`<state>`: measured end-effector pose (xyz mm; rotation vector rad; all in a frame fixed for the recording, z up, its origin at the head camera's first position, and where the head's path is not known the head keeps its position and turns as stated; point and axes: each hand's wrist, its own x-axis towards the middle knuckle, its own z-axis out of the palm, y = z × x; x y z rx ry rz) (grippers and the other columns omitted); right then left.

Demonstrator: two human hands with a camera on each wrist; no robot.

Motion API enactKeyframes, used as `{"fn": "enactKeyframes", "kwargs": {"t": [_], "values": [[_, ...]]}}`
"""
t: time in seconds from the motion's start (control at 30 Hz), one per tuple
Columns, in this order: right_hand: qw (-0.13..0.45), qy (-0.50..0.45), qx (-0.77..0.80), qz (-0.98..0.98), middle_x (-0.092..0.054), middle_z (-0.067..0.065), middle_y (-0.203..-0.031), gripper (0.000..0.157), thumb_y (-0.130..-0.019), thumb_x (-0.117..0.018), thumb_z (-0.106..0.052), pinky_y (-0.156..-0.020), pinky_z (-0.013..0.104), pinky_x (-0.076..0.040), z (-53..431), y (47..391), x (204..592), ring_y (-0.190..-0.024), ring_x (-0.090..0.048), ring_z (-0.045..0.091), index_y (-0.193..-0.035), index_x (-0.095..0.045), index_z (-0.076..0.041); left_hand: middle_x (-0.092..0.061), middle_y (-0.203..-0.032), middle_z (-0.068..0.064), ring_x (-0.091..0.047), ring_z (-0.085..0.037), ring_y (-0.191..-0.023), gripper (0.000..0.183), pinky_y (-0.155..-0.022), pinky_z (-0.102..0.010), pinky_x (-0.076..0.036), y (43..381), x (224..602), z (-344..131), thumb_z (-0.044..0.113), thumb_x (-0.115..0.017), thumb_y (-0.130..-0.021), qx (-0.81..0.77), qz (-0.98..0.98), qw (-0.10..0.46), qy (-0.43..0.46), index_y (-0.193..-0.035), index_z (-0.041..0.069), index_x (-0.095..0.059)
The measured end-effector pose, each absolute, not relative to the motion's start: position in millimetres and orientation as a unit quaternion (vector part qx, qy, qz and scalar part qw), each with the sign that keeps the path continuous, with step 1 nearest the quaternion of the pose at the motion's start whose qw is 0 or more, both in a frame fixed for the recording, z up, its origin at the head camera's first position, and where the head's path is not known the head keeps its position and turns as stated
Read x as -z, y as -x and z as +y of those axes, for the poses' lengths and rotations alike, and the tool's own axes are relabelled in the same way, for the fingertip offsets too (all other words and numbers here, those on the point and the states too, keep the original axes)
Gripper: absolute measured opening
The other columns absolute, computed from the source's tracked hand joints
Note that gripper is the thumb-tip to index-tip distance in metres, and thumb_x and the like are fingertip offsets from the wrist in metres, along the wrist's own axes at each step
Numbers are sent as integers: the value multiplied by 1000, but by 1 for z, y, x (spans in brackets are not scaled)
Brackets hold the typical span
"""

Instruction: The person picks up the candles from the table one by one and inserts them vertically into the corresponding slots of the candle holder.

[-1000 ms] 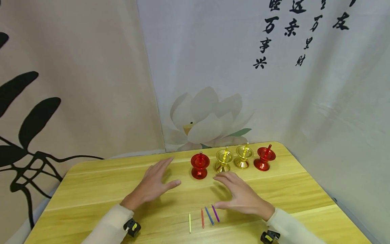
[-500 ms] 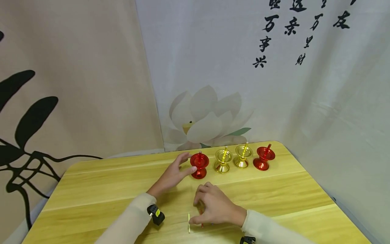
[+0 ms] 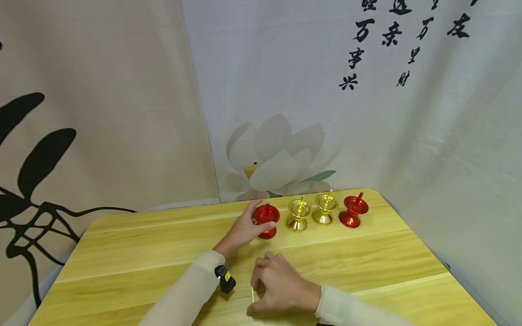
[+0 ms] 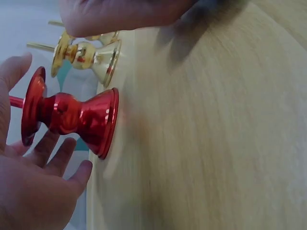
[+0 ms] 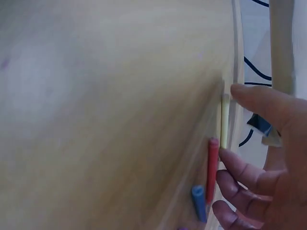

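Several dark leaf shapes (image 3: 45, 159) stood out on the beige cloth (image 3: 122, 113) at far left. Next along we logged the left hand (image 3: 240, 232), with a pale sleeve (image 3: 181, 290) and a black device (image 3: 225, 278) at the wrist. Its thumb and fingers were apart around the near red holder (image 4: 67, 112), thumb on one side, fingers on the other; from the left wrist we saw a gap between thumb tip and dish rim. That holder stood upright on the wooden table (image 3: 142, 258), a short red stick (image 4: 16, 101) rising from its dish.

Nearer to us a pale yellow stick (image 5: 225, 120) lay at the right hand (image 3: 281, 287). Thumb and forefinger were apart, one by each end of it; whether they pressed on it we could not tell. From the right wrist we noted a loose red stick (image 5: 212, 167) just beside the pale one, then a blue stick (image 5: 199, 203).

Farther right stood the first gold holder (image 3: 297, 224), then the second gold holder (image 3: 322, 219), each bearing a yellow stick (image 3: 301, 206). We recorded the far red holder (image 3: 349, 220) last in the row, its own stick (image 3: 359, 199) leaning right.
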<state>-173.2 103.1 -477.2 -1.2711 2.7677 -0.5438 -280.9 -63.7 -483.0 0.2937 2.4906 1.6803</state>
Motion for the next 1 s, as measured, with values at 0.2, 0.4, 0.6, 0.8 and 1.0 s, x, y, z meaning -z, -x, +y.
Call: {"fn": "enactKeyframes", "kwargs": {"t": [0.2, 0.4, 0.6, 0.8, 1.0], "values": [[38, 422, 175, 889, -56, -26, -91, 29, -78, -96, -51, -82, 21, -38, 103, 173, 477, -89, -45, -2, -87, -77, -31, -54, -160, -20, -56, -43, -143, 89, -111, -60, -52, 282, 485, -62, 39, -85, -98, -550, 827, 56, -102, -170, 14, -38], [38, 431, 183, 883, -58, -27, -89, 23, -79, -98, -39, -80, 20, -38, 104, 174, 477, -88, -45, -5, -87, -79, -30, -57, -157, -21, -60, -41, -138, 85, -107, -58, -56, 279, 486, -65, 36, -85, -99, -556, 822, 53, -110, -168, 11, -41], [49, 438, 196, 876, -62, -28, -83, 19, -80, -100, -31, -79, 19, -37, 104, 175, 473, -85, -47, -7, -87, -83, -29, -59, -155, -19, -62, -38, -135, 81, -106, -55, -57, 273, 485, -75, 35, -84, -100, -554, 822, 57, -118, -166, 13, -44], [53, 451, 180, 873, -67, -30, -79, 15, -84, -99, -26, -80, 18, -38, 102, 177, 469, -82, -46, -8, -85, -85, -29, -61, -153, -16, -63, -37, -133, 74, -104, -53, -59, 264, 484, -86, 32, -84, -101, -563, 815, 63, -123, -163, 16, -47], [60, 473, 182, 860, -72, -26, -77, 13, -83, -96, -16, -78, 12, -39, 99, 180, 467, -78, -48, -11, -85, -86, -24, -62, -151, -13, -63, -35, -133, 73, -104, -51, -59, 254, 482, -98, 30, -85, -100, -570, 811, 67, -115, -162, 16, -49]]}}
